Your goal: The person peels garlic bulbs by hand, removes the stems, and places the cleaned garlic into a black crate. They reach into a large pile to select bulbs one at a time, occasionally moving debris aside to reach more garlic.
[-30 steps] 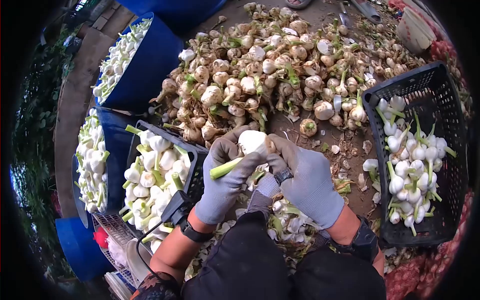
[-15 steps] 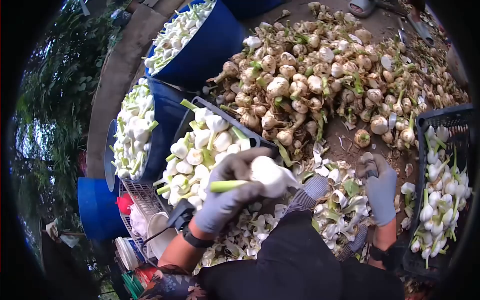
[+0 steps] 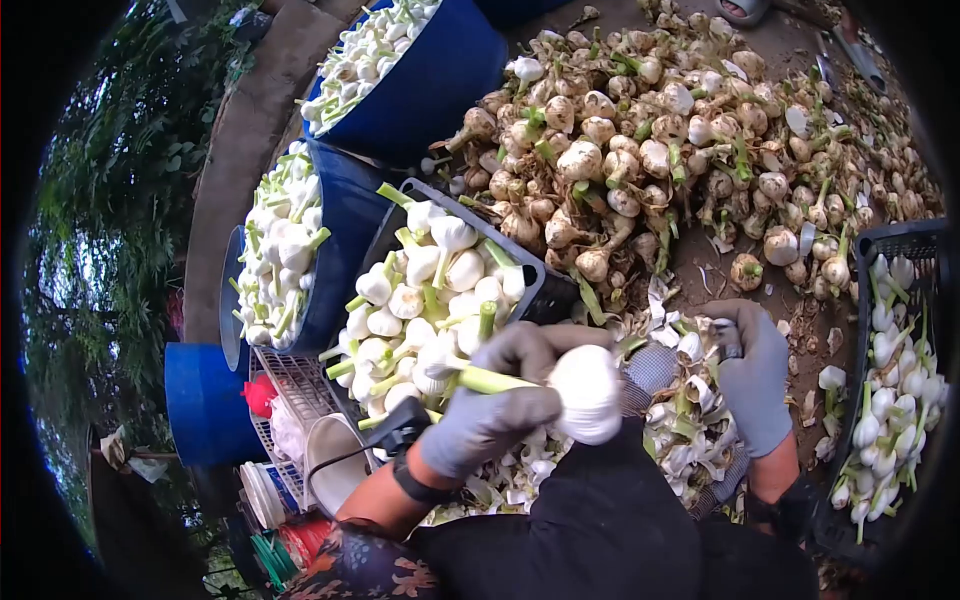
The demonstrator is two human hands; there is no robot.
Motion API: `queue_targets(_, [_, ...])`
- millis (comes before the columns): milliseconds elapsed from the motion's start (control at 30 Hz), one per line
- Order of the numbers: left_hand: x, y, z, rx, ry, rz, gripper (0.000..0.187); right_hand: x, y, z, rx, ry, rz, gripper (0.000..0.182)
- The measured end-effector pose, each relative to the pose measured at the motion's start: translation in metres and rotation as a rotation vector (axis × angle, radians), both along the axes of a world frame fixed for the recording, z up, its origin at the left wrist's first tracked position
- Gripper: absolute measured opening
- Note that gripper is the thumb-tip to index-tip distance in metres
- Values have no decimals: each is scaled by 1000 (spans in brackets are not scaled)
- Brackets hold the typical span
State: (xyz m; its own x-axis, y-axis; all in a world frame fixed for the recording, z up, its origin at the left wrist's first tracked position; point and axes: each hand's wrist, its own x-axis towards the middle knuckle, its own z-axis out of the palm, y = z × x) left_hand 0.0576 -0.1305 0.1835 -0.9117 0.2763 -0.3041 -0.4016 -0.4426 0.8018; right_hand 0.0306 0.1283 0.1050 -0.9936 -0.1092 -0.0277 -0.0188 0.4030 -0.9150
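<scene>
My left hand (image 3: 505,400), in a grey glove, is closed around the green stem of a garlic bulb (image 3: 588,392). The bulb is white and clean, with its round base toward the right. Behind that hand stands a dark crate (image 3: 540,270) heaped with white, trimmed garlic (image 3: 405,300). My right hand (image 3: 752,375), gloved too, has its fingers curled over a small dark object that I cannot make out. Below and beside it lie peeled garlic skins (image 3: 690,420), spread between my legs.
Unpeeled, soil-covered garlic (image 3: 620,160) is piled on the ground ahead. Blue tubs (image 3: 425,90) of white garlic stand at the upper left. A black crate (image 3: 905,235) with long-stemmed garlic is at the right. A wire rack (image 3: 290,390) and a bucket (image 3: 340,460) are at the lower left.
My left hand has moved right with the garlic bulb, and a loose skin flap at its end no longer shows. My right hand stays closed, its fingers now more over the top. The view has shifted slightly.
</scene>
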Motion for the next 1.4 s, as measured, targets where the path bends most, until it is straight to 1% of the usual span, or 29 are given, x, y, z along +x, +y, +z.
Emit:
queue_targets(33, [-1,-14,14,-216,69,83,32,-4,8,-12,161,46,-130,21])
queue_targets(67, [-5,-41,15,-557,187,144,30,-6,17,-21,157,52,-131,21])
queue_targets(100, [-10,-73,26,-1013,123,66,26,1,25,-29,195,86,-107,20])
queue_targets(133, [-14,-98,20,-1435,161,-23,21,6,27,-34,231,125,-84,20])
queue_targets(167, [-20,-115,20,-1818,275,-188,24,8,25,-36,212,87,-48,28])
queue_targets(200, [-22,-123,12,-1952,413,-180,31,11,20,-36,211,86,-50,28])
queue_targets(233, [-30,-119,12,-1972,586,-155,31,13,15,-34,251,17,9,33])
queue_targets(267, [-43,-106,8,-1957,771,-124,31,15,17,-30,315,-54,54,39])
queue_targets(333, [-67,-59,5,-1723,859,-77,32,17,27,-41,409,29,83,49])
queue_targets(400, [-91,-3,-2,-1493,723,-300,33,14,34,-44,514,183,72,53])
queue_targets(467, [-121,38,-40,-1379,858,-478,27,16,38,-42,553,83,75,55])
queue_targets(533, [-150,69,-102,-1717,975,-687,17,23,41,-46,342,-42,28,36])
queue_targets(600, [-158,83,-169,-1730,1258,-931,11,29,46,-48,392,-97,37,33])
queue_targets(667, [-169,81,-233,-1782,1651,-780,9,35,52,-58,394,-93,35,33])
queue_targets(700, [-181,85,-225,-1813,1564,-1074,10,36,57,-62,400,-123,48,34])
queue_targets(733, [-184,94,-249,-1870,1219,-1042,12,37,65,-67,417,-133,34,34])
queue_targets(800, [-179,112,-238,-1783,1234,-868,14,43,75,-77,336,-108,-33,36])
queue_targets(833, [-178,120,-222,-1742,1276,-873,14,41,77,-78,206,-83,-98,41])
queue_targets(867, [-170,128,-194,-1690,1334,-843,14,40,77,-79,200,-84,-95,41])
queue_targets(933, [-144,147,-153,-1477,1234,-863,22,34,76,-78,-37,-293,-297,45])
queue_targets(967, [-128,157,-137,-1412,1183,-871,27,30,76,-79,-49,-279,-292,45])
queue_targets(1067, [-99,176,-120,-1128,875,-838,39,33,81,-98,435,-215,18,30])
queue_targets(1100, [-89,177,-122,-1130,863,-845,39,37,78,-113,53,-68,-69,23])
queue_targets(1133, [-82,179,-123,-919,689,-745,44,44,80,-117,53,-73,-69,23])
queue_targets(1167, [-77,181,-123,-706,523,-634,50,47,82,-111,-113,-232,-174,24])
queue_targets(1200, [-70,178,-125,-622,557,-595,62,50,84,-103,-280,-396,-281,26])
queue_targets(1267, [-58,170,-130,-705,806,-652,69,50,84,-87,-307,-393,-384,30])
queue_targets(1333, [-56,166,-137,-662,658,-768,69,54,82,-77,-533,-686,-494,34])
queue_targets(1400, [-60,163,-139,-655,634,-777,67,54,81,-71,-637,-702,-493,34])
